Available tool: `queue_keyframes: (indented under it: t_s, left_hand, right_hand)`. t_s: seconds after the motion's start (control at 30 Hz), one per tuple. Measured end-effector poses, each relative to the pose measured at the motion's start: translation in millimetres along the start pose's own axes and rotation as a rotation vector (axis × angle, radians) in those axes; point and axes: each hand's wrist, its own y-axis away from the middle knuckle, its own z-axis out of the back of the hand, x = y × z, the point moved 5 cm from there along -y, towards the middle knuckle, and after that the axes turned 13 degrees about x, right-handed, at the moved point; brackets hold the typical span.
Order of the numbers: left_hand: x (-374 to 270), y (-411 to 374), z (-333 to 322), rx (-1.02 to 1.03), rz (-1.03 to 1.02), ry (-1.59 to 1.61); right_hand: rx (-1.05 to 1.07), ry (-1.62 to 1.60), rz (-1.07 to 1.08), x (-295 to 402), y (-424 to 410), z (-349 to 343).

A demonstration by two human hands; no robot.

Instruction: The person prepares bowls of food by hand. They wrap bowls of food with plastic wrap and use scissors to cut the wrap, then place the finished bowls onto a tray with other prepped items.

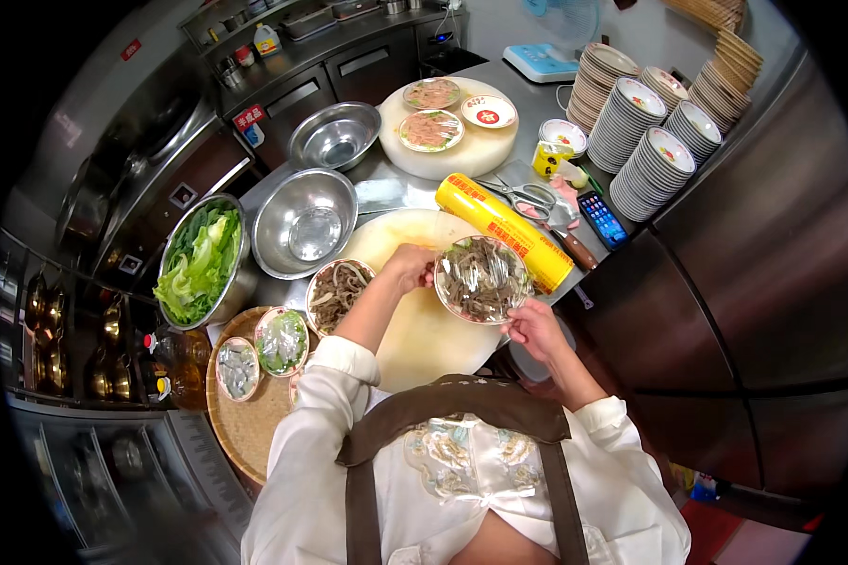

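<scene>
Both my hands hold a plate of dark sliced food under clear plastic wrap (482, 281) above the right part of the near round cutting board (424, 335). My left hand (413, 267) grips its left rim; my right hand (532, 325) grips its lower right rim. Just behind the plate lies a yellow box of cling film (505, 232). Left of my left hand, partly hidden by my forearm, is another plate of dark sliced food (338, 293). Wrapped small bowls, one with greens (282, 342) and one with pale pieces (238, 369), sit in a woven basket (244, 441).
Steel bowls (305, 224) stand at left, one holding lettuce (201, 265). The far cutting board (449, 159) carries plates of pink meat (431, 130). Scissors (533, 199), a wooden-handled knife (574, 248), a phone (603, 219) and stacked bowls (654, 173) are at right.
</scene>
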Motion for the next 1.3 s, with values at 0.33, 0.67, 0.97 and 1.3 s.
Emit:
queue_keyframes:
  t_s: [0.33, 0.67, 0.97, 1.3]
  left_hand:
    - [8, 10, 0, -0.217, 0.004, 0.058]
    - [37, -13, -7, 0.136, -0.235, 0.601]
    - [20, 12, -26, -0.107, -0.185, 0.282]
    - [24, 12, -26, -0.029, -0.269, 0.338]
  right_hand:
    - [0.002, 0.082, -0.058, -9, -3, 3]
    - [0.088, -0.078, -0.029, 1, -6, -9]
    - [0.241, -0.121, -0.004, 3, -1, -25]
    - [-0.016, 0.05, 0.075, 6, -6, 3]
